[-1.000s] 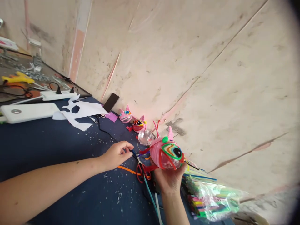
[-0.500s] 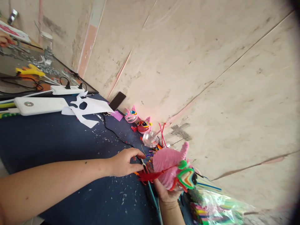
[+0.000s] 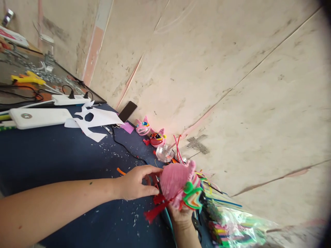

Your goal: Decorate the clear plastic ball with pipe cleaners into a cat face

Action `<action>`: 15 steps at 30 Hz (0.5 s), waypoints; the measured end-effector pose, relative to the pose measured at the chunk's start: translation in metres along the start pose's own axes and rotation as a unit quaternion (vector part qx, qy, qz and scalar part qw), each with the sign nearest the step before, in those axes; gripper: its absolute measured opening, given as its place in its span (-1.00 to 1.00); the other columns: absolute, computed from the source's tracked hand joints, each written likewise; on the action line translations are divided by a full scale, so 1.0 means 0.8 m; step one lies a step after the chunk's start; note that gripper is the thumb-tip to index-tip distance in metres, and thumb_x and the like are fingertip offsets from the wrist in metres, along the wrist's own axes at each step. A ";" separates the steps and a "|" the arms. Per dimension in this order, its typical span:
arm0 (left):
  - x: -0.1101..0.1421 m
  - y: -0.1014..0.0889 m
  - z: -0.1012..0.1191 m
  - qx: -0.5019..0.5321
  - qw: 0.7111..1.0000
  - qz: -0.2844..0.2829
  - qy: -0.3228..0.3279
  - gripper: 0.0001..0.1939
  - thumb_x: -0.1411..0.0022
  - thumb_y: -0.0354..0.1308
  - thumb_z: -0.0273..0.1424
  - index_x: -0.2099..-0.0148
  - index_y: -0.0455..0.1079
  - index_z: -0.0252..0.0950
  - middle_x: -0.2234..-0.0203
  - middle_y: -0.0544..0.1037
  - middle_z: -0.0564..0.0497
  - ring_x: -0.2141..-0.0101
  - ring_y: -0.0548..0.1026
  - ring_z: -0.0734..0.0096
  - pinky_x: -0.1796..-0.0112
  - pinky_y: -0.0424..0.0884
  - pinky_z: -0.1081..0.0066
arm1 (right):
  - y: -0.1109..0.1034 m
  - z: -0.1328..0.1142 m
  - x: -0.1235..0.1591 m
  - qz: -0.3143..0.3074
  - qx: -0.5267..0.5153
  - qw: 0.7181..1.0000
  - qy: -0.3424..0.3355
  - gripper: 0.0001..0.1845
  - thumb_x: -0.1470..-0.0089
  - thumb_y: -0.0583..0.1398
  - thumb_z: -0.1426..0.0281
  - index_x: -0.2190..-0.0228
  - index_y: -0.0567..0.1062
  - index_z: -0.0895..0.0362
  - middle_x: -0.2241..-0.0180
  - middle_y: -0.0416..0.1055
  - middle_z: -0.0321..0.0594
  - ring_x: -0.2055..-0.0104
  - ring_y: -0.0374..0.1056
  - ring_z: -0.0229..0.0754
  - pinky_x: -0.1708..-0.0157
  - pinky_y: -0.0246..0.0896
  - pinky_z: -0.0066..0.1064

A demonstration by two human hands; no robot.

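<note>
My right hand (image 3: 181,215) holds a fuzzy pink animal-head ornament (image 3: 176,179) from below, its fingers mostly hidden behind it. The ornament seems made of pipe cleaners, with green, white and orange layered trim on its right side. A red tassel (image 3: 156,210) hangs off its lower left. My left hand (image 3: 141,182) is at the ornament's left edge, forefinger tip against or close to it. Thumb and forefinger are apart, while the other fingers curl partly out of sight. Something dark and thin shows between the left hand and the ornament, too small to name.
Two small pink ornaments (image 3: 157,138) and a clear plastic dome (image 3: 164,153) stand along the wall. Behind lie a phone (image 3: 128,111), cut white paper (image 3: 103,118), a power strip (image 3: 69,100) and a yellow glue gun (image 3: 28,78). A bag of coloured pipe cleaners (image 3: 238,224) sits at right.
The ornament has shifted slightly left and turned in my right hand, its tassel now hanging down-left. My left hand has come closer to its edge. An orange piece now shows behind my left wrist.
</note>
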State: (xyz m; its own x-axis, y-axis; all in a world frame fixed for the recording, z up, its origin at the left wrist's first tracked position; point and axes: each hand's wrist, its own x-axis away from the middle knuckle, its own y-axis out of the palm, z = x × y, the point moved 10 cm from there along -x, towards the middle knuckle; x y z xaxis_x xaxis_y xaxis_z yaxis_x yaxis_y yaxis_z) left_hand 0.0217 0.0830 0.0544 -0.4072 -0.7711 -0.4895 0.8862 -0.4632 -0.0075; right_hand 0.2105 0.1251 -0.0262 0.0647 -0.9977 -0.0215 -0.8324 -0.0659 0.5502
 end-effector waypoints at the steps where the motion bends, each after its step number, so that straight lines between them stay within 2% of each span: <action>1: 0.000 0.000 -0.003 -0.001 1.000 -0.001 -0.006 -0.46 -0.04 0.23 -0.44 -0.11 0.32 -0.25 0.10 0.49 -0.12 0.20 0.47 0.25 0.26 0.41 0.34 | 0.002 -0.002 0.001 0.012 -0.008 1.000 -0.011 -0.58 0.22 0.30 -0.05 0.25 0.54 -0.26 0.24 0.57 -0.41 0.10 0.43 -0.13 0.04 0.28 -0.20; 4: -0.002 0.004 -0.020 0.060 0.997 -0.016 -0.049 -0.41 -0.06 0.22 -0.43 -0.17 0.25 -0.22 0.02 0.45 -0.14 0.14 0.47 0.18 0.24 0.42 0.31 | 0.018 -0.006 0.002 0.022 -0.014 0.999 -0.036 -0.58 0.22 0.27 -0.12 0.31 0.57 -0.22 0.31 0.58 -0.44 0.18 0.46 -0.15 0.09 0.32 -0.24; 6: -0.004 0.005 -0.027 0.132 0.989 -0.023 -0.062 -0.43 -0.09 0.23 -0.38 -0.17 0.26 -0.24 0.00 0.45 -0.14 0.07 0.45 0.13 0.13 0.40 0.23 | 0.032 -0.006 0.001 0.019 -0.010 0.999 -0.050 -0.52 0.21 0.24 -0.15 0.28 0.57 -0.18 0.29 0.57 -0.40 0.15 0.45 -0.12 0.08 0.30 -0.21; 8: -0.006 0.005 -0.030 0.195 0.978 -0.031 -0.062 -0.45 -0.08 0.26 -0.33 -0.13 0.31 -0.28 -0.01 0.46 -0.15 -0.05 0.36 0.06 -0.02 0.28 0.14 | 0.048 -0.003 0.001 0.005 0.007 0.999 -0.051 -0.45 0.21 0.22 -0.18 0.24 0.56 -0.14 0.25 0.57 -0.34 0.09 0.42 -0.06 0.05 0.27 -0.14; 10: -0.007 0.008 -0.033 0.244 0.966 -0.042 -0.071 -0.41 -0.01 0.33 -0.31 -0.10 0.33 -0.29 -0.03 0.45 -0.17 -0.11 0.31 0.01 -0.10 0.19 0.09 | 0.067 0.002 0.002 -0.019 0.027 0.998 -0.044 -0.37 0.21 0.20 -0.20 0.20 0.54 -0.08 0.20 0.55 -0.28 0.04 0.39 -0.02 0.01 0.23 -0.10; 13: -0.008 0.011 -0.041 0.288 0.952 -0.042 -0.090 -0.31 0.10 0.41 -0.36 -0.11 0.31 -0.26 -0.02 0.46 -0.17 -0.06 0.37 0.01 -0.07 0.22 0.06 | 0.095 0.008 0.008 -0.068 0.037 0.996 -0.036 -0.31 0.19 0.19 -0.19 0.13 0.51 0.00 0.12 0.51 -0.17 -0.02 0.34 0.03 -0.02 0.19 -0.09; 15: -0.007 0.010 -0.049 0.296 0.949 -0.028 -0.109 -0.33 0.11 0.42 -0.42 -0.09 0.32 -0.27 0.04 0.51 -0.15 0.00 0.43 0.04 -0.03 0.28 0.07 | 0.110 0.009 0.014 -0.095 0.036 0.994 -0.036 -0.33 0.17 0.22 -0.15 0.12 0.50 0.03 0.09 0.49 -0.13 -0.04 0.32 0.05 -0.02 0.20 -0.11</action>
State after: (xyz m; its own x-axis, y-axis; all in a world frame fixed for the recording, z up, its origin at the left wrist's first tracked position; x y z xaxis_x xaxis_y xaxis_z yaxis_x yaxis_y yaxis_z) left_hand 0.0403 0.1010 0.0228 -0.5423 -0.7806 -0.3106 0.6093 -0.6200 0.4944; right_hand 0.1339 0.1079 0.0160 0.1877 -0.9653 -0.1813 -0.8466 -0.2526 0.4685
